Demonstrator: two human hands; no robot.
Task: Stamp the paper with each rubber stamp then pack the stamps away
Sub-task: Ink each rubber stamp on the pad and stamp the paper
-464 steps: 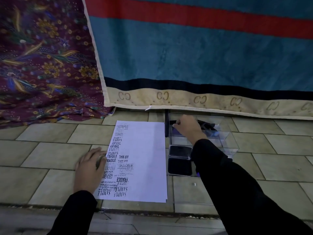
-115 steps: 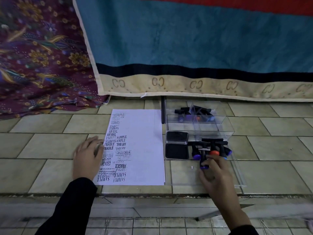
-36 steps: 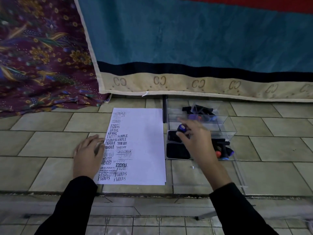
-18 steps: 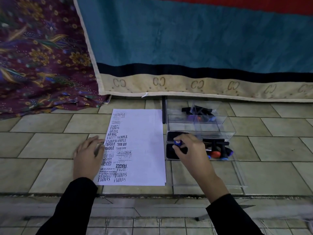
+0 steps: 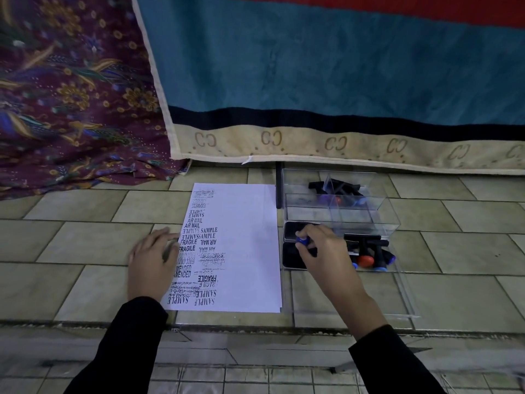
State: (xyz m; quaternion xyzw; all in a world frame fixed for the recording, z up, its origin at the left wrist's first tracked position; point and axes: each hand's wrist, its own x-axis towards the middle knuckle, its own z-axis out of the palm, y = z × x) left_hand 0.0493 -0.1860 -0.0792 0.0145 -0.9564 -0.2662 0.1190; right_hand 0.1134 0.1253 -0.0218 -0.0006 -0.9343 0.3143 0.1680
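Note:
A white paper (image 5: pixel 247 251) covered with black stamp prints lies on the tiled floor. My left hand (image 5: pixel 152 261) rests flat on its left edge, fingers apart. My right hand (image 5: pixel 321 250) grips a rubber stamp with a blue knob (image 5: pixel 301 240) and holds it over the black ink pad (image 5: pixel 291 258), which sits right of the paper. Several stamps with blue and red knobs (image 5: pixel 369 255) lie on a clear lid (image 5: pixel 403 297) just right of my hand. More stamps (image 5: pixel 336 191) sit in the clear box (image 5: pixel 377 217) behind.
A blue, red and black blanket (image 5: pixel 326 81) hangs across the back, a patterned maroon cloth (image 5: pixel 71 95) to its left. A thin black rod (image 5: pixel 279 183) stands between paper and box. A floor step edge (image 5: pixel 255 327) runs across near me.
My right hand picked a blue-knobbed stamp from the lid, carried it left and lowered it onto the ink pad. My left hand stayed on the paper.

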